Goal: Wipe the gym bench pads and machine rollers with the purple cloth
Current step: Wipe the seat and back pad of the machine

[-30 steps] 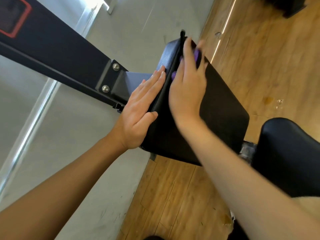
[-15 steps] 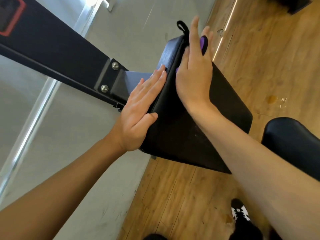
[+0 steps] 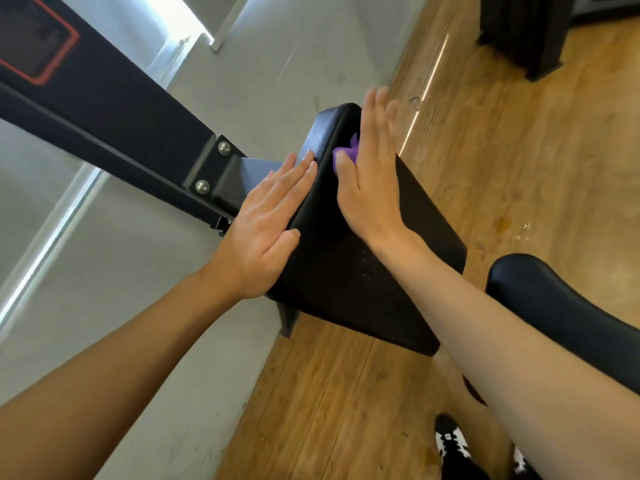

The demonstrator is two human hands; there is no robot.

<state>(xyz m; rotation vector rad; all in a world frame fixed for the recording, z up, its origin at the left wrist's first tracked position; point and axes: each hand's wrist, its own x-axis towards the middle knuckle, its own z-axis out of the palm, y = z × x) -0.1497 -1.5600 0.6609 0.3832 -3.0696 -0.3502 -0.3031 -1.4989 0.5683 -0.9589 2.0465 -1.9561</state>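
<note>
Head view: the black pad (image 3: 363, 278) occupies the centre of the frame, mounted on a dark machine beam (image 3: 104, 109) that runs from the upper left down to a bracket with two bolts (image 3: 224, 147).

The left hand (image 3: 266, 230) lies flat against the left side edge of the pad. Its fingers are straight and together, and its thumb rests at the pad's corner edge. It grasps nothing.

The right hand (image 3: 370, 181) lies palm-down on the upper face of the pad, towards its far end. Its fingers are extended and slightly blurred. The purple cloth (image 3: 347, 154) sits between this hand and the pad; only a small bunched part shows, at the thumb side of the hand, just right of the pad's left edge. The hand presses the cloth with flat fingers and does not clench it.

A second black padded part (image 3: 554, 306) is at the right edge of the frame, apart from the first pad. A wooden floor (image 3: 519, 150) fills the right and bottom. A grey surface (image 3: 259, 64) fills the left and top centre. A black-and-white shoe (image 3: 450, 441) shows at the bottom right. A dark object (image 3: 519, 29) stands on the floor at the upper right.
</note>
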